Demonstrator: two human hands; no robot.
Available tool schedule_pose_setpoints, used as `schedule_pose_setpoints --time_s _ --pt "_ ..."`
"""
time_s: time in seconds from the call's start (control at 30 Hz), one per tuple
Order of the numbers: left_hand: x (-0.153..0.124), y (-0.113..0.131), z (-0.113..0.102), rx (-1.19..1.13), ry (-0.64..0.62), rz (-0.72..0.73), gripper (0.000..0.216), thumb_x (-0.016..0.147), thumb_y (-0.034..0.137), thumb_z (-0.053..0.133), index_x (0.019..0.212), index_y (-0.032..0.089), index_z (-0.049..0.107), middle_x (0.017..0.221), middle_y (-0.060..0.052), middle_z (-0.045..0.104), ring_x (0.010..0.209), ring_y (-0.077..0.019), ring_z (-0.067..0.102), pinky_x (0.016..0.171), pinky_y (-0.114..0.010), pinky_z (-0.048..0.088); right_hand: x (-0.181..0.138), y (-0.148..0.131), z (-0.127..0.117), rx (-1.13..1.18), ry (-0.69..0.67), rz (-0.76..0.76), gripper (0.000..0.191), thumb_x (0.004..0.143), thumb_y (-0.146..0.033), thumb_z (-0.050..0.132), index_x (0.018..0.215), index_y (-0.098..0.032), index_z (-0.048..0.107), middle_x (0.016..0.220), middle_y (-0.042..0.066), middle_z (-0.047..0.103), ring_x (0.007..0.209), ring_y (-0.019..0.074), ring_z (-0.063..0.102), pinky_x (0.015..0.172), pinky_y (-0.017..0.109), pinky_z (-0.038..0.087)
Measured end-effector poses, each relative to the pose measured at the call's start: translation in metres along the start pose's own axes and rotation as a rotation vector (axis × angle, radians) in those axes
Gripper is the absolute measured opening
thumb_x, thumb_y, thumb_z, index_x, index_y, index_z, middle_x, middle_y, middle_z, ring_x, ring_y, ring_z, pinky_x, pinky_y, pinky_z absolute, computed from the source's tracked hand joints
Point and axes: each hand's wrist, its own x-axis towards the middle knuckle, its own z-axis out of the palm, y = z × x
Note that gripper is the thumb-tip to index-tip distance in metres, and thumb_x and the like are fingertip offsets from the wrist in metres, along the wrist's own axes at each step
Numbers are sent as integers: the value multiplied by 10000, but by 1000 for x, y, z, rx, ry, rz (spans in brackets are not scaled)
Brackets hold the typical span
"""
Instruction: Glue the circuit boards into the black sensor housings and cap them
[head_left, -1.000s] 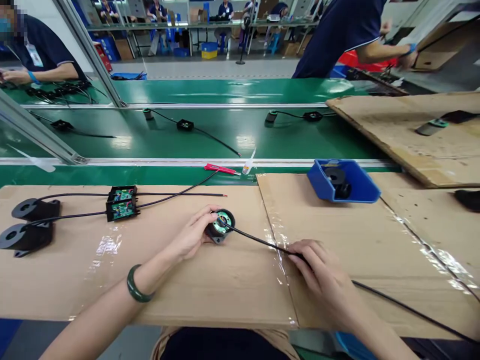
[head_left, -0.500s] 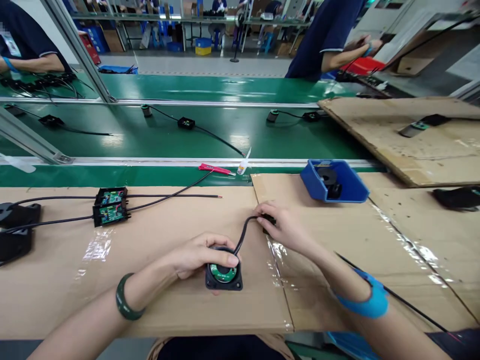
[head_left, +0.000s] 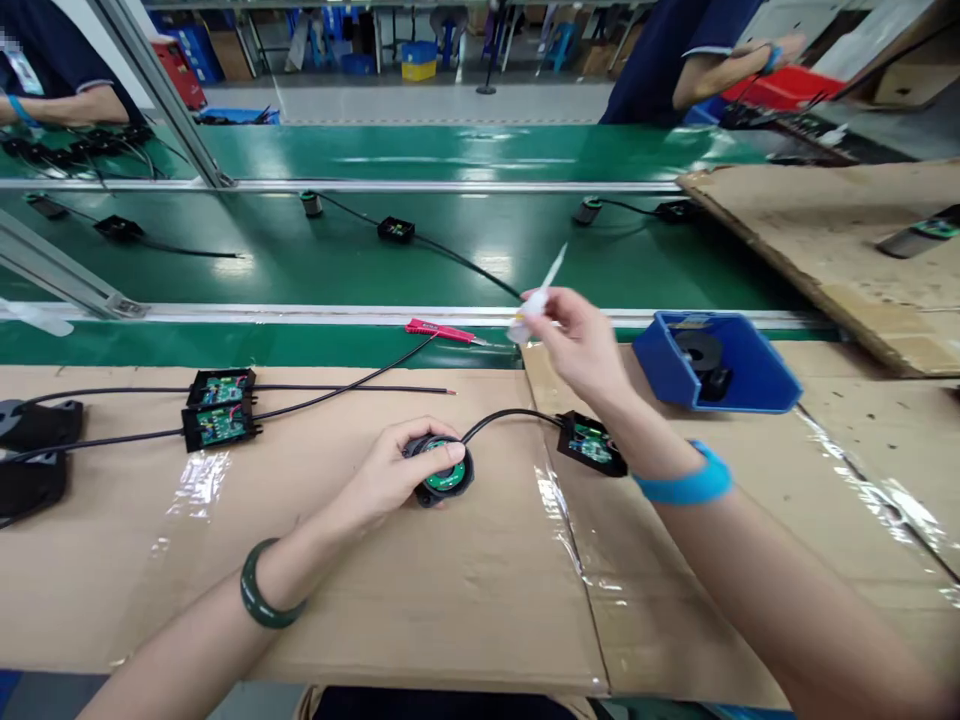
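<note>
Cardboard point(head_left: 337, 600) covers the bench point(head_left: 330, 347), a blue bin point(head_left: 750, 372) near its far edge. Above that edge the right hand point(head_left: 581, 345) pinches; between near and far edges the left hand point(head_left: 401, 465) grips, thumb on top. An open box point(head_left: 592, 443) is cabled to the round part point(head_left: 448, 482) held there. Lettering on the red knife point(head_left: 435, 329) is unreadable. The pinch holds a white bottle point(head_left: 531, 308), nozzle up.

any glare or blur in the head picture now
Head view: white glare on the clear tape and pale reflections on the green surface; head view: any marking on the white bottle in the right hand is too soft to read.
</note>
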Motion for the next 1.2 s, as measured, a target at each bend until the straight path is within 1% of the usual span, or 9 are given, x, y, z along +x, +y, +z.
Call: schedule_pose_setpoints --time_s 0.07,0.13,0.2,0.3,0.5,0.63,0.8,0.93,1.2 --pt "-1 -2 -2 108 -5 67 305 765 451 707 858 168 642 781 -32 610 632 -136 571 478 -217 492 -32 -23 -14 249 2 30 291 884 -419 557 1121 -260 613 876 21 611 797 167 631 749 340 543" --pt "-2 -4 -3 238 10 157 263 787 421 688 839 164 666 774 -36 631 646 -137 568 524 -229 466 -68 -42 -25 526 -43 126 305 869 -443 605 1128 -287 635 801 6 569 649 139 591 549 276 519" --pt "-3 -6 -2 347 24 232 211 811 381 667 847 174 682 804 -33 656 700 -150 581 598 -252 463 -102 -52 -32 704 -83 283 285 810 -451 691 1048 -297 661 779 -3 555 492 87 465 348 206 358" --pt "-6 -6 2 505 46 358 138 830 324 655 881 199 678 873 -19 667 799 -169 602 706 -285 464 -145 -47 -34 863 -52 558 285 703 -452 797 867 -252 677 732 -5 532 447 49 307 284 165 180" --pt "-11 -6 8 679 102 515 121 802 259 687 900 202 645 907 -9 637 869 -164 601 797 -301 455 -189 -30 -34 929 156 845 307 549 -300 897 771 -218 701 808 26 596 509 35 345 362 106 347" --pt "-9 -10 9 661 123 543 142 780 263 705 870 194 621 896 -14 632 848 -167 602 757 -297 463 -194 -34 -33 860 189 778 334 519 -284 914 792 -233 728 810 21 612 486 33 321 352 129 335" --pt "-8 -12 13 650 149 577 148 781 262 706 851 198 592 928 -26 643 897 -188 612 798 -312 469 -185 -41 -26 755 115 536 233 688 -415 803 873 -294 730 775 14 549 473 80 246 307 215 170" --pt "-7 -9 17 684 152 590 130 795 247 688 822 199 570 892 -15 640 846 -177 606 751 -294 456 -180 -48 -22 790 191 510 226 764 -484 719 891 -298 694 744 1 447 494 102 197 324 221 95" --pt "-6 -9 17 694 145 595 144 787 221 693 806 188 554 879 -4 632 827 -153 594 739 -264 445 -183 -59 -8 669 243 423 182 823 -405 629 920 -262 685 847 48 583 508 107 409 349 226 322"
